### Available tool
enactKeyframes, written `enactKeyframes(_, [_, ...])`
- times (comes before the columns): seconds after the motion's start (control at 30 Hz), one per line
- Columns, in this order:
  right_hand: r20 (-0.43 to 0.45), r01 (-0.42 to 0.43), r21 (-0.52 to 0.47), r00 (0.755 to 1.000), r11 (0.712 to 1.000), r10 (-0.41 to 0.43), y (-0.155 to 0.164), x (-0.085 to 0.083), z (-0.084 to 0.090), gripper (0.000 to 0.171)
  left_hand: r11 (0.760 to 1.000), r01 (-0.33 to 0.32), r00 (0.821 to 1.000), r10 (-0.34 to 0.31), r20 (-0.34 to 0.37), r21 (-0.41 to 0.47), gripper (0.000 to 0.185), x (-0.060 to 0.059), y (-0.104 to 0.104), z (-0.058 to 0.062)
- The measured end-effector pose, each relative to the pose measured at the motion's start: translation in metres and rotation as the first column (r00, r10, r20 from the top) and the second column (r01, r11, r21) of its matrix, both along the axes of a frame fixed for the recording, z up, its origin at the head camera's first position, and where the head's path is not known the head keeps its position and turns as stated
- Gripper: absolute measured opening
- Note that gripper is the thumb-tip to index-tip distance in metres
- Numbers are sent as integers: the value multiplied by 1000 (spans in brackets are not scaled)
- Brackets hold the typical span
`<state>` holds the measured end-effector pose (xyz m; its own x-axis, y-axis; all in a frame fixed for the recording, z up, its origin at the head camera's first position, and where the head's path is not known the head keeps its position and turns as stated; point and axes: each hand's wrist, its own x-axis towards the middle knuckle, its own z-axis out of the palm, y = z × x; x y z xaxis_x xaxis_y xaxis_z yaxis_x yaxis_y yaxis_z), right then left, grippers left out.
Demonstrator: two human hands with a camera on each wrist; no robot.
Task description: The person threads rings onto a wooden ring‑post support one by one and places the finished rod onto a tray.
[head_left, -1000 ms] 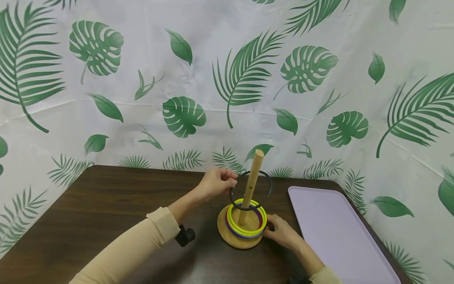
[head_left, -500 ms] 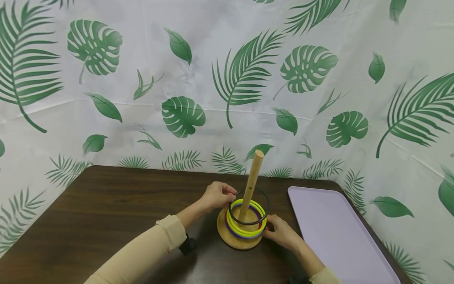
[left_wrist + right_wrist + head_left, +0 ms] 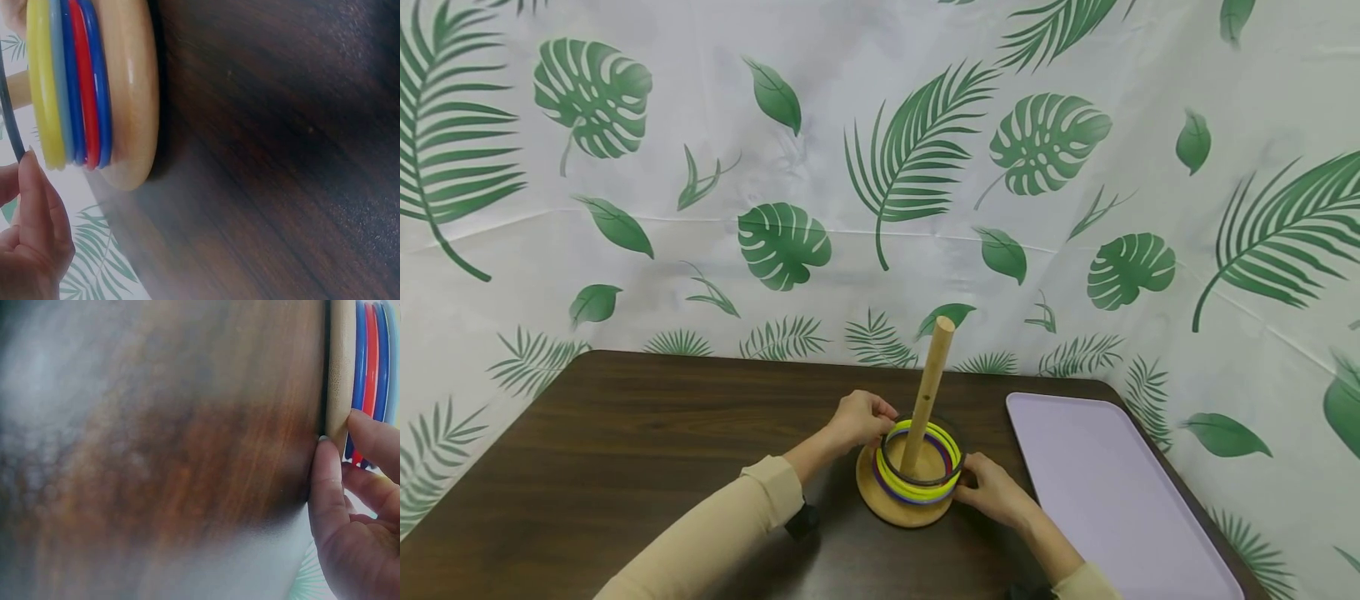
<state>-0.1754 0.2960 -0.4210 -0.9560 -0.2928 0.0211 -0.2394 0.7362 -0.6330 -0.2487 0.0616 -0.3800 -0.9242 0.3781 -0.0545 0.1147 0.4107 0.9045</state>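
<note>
head view, left hand: the left hand point(image 3: 856, 419) pinches the near-left edge of a thin black ring point(image 3: 922, 457), which sits round the wooden peg point(image 3: 927, 394), low over the stack.
head view, right hand: the right hand point(image 3: 994, 492) curls its fingers against the right edge of the round wooden base point(image 3: 897, 507).
head view, stack: yellow ring point(image 3: 917, 492) on top, purple showing beneath it, all threaded on the peg.
head view, surroundings: dark wooden table point(image 3: 625, 450); lilac tray point(image 3: 1112, 500) to the right, well apart from the base; leaf-print sheet point(image 3: 880, 167) behind.
left wrist view: fingertips point(image 3: 31, 187) meet the black ring point(image 3: 9, 112), just beside the yellow, grey-blue, blue, red and blue rings point(image 3: 72, 87) stacked on the base point(image 3: 128, 94).
right wrist view: thumb and fingers point(image 3: 328, 487) grip the base rim point(image 3: 340, 369); blue and red rings point(image 3: 369, 362) beyond it.
</note>
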Motion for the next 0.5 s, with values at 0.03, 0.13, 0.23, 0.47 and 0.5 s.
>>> enactKeyframes(0.03, [-5,-6,1,1000,1000,6,0,0,0,18,1000,0,1000,0,-5,-4,12,0,0,-1])
enactKeyframes(0.13, [-5,-11,-5,1000,1000,11,0,0,0,18,1000,2,1000,-2,-16,-10,11,-1,1,-3])
enactKeyframes(0.23, [1,-6,-14,1000,1000,6,-1,0,1,17,1000,4,1000,-5,-29,-16,10,-1,1,-4])
enactKeyframes(0.47, [-1,-5,-20,1000,1000,5,-2,1,0,16,999,-5,999,3,-53,-43,9,0,3,-3])
enactKeyframes(0.5, [-1,-5,-23,1000,1000,4,-2,1,0,16,999,-6,999,3,-54,-46,9,0,3,-4])
